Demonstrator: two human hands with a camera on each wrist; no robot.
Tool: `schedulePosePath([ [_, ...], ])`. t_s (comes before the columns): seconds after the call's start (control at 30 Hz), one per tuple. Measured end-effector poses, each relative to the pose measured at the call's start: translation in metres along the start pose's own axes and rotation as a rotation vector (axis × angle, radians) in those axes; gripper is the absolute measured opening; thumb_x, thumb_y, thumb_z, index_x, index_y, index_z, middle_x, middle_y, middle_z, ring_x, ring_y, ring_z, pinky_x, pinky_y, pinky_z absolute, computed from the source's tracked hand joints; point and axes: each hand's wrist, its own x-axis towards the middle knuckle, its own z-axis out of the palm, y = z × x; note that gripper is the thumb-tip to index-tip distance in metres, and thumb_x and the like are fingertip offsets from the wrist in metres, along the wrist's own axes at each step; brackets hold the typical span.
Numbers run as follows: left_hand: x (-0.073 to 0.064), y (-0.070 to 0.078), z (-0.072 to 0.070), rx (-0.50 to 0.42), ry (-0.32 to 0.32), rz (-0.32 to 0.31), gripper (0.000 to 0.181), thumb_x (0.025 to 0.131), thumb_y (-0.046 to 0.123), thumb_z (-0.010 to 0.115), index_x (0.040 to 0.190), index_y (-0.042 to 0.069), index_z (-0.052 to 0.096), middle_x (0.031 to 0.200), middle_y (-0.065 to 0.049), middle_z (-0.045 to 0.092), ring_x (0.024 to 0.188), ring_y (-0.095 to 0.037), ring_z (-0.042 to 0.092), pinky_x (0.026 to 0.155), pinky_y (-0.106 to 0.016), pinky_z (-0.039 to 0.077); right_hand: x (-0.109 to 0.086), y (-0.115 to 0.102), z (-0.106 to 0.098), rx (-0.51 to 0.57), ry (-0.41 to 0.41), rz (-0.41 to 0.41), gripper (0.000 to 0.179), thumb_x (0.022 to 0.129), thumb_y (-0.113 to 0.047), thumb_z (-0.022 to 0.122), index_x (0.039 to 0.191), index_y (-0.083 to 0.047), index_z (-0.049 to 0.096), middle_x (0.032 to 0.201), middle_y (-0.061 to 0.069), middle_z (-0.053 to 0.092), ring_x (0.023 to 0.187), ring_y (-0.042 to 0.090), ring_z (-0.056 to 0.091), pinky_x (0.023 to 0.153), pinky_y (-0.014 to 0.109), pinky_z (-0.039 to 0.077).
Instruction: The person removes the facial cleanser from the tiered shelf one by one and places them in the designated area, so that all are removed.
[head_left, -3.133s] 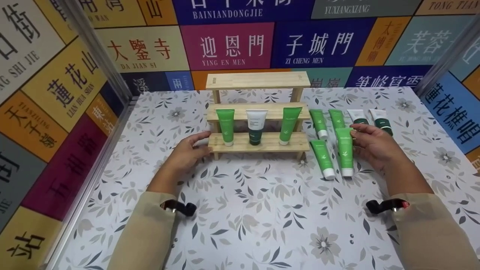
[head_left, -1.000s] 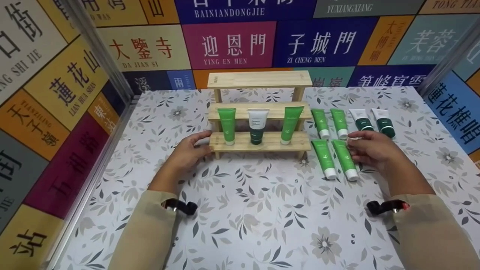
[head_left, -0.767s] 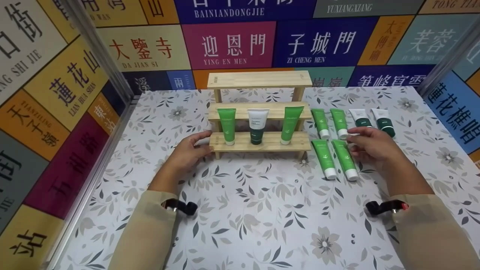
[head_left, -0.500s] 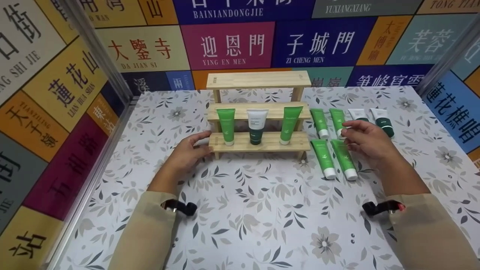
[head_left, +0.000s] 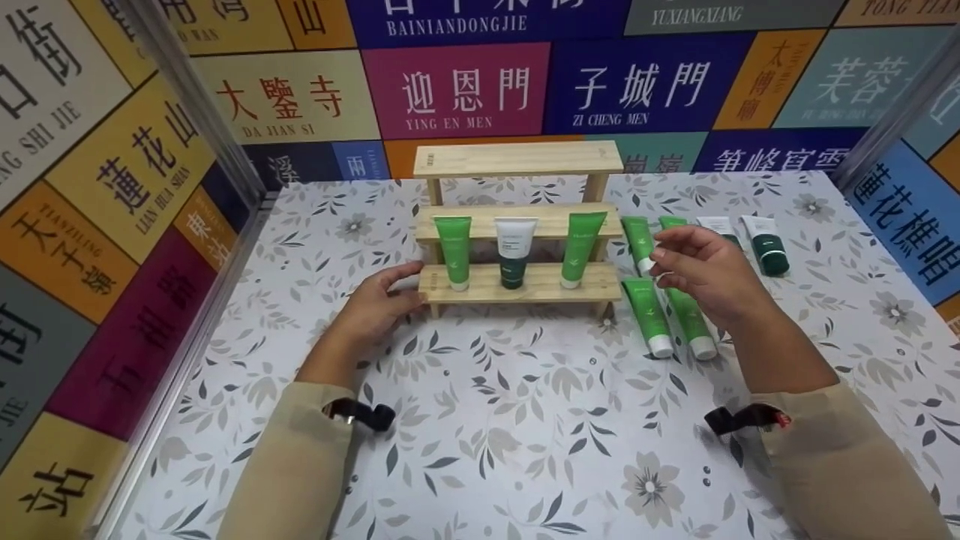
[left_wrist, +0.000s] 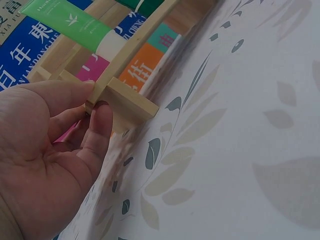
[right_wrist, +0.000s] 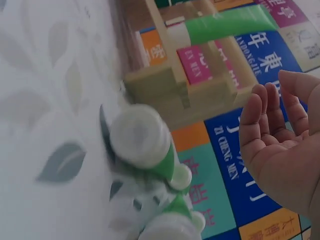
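Note:
My left hand [head_left: 373, 309] pinches the left end of the lowest board of a three-tier wooden display rack [head_left: 517, 159], thumb above and fingers below in the left wrist view. On that board stand a green tube [head_left: 454, 251], a white and dark green tube [head_left: 513, 251] and another green tube [head_left: 581, 251], caps down. My right hand [head_left: 712, 277] hovers over the tubes lying right of the rack, fingers loosely bent, nothing between them. Beneath or beside it lie green tubes such as the front left one [head_left: 646, 319] and front right one [head_left: 691, 330]; the hand partly covers some.
A white and dark green tube [head_left: 766, 246] lies farther right, with a similar one [head_left: 716, 223] half hidden by the right hand. The floral-patterned tabletop [head_left: 525, 450] reaches back to panels [head_left: 465, 90] printed with coloured signs, which also enclose the left and right sides.
The green tube that my right hand held is now lying in the front row, let go. Since then that hand has risen and shifted left toward the rack. My left hand keeps its place.

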Motion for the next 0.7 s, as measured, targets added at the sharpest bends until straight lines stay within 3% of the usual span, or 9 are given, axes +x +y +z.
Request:
schedulePosePath([
  [0.4,0.002,-0.003,-0.001,0.055,0.012,-0.001,0.063,0.099,0.012,0.073,0.158,0.021,0.053,0.149,-0.01,0.065,0.121,-0.023,0.069,0.094,-0.034,0.057,0.009,-0.015,0.032,-0.008,-0.037,-0.069,0.023,0.101,-0.012,0.073,0.123,-0.007,0.069,0.099,0.0,0.067,0.083,0.015,0.07,0.073,0.024,0.062],
  [0.7,0.003,0.002,-0.003,0.149,0.026,-0.013,0.064,0.099,0.017,0.074,0.159,0.024,0.052,0.165,0.0,0.05,0.128,-0.022,0.068,0.1,-0.035,0.058,0.02,-0.026,0.052,0.008,-0.002,-0.074,0.029,0.099,-0.013,0.076,0.125,-0.005,0.067,0.107,0.002,0.066,0.089,0.016,0.072,0.073,0.025,0.062],
])
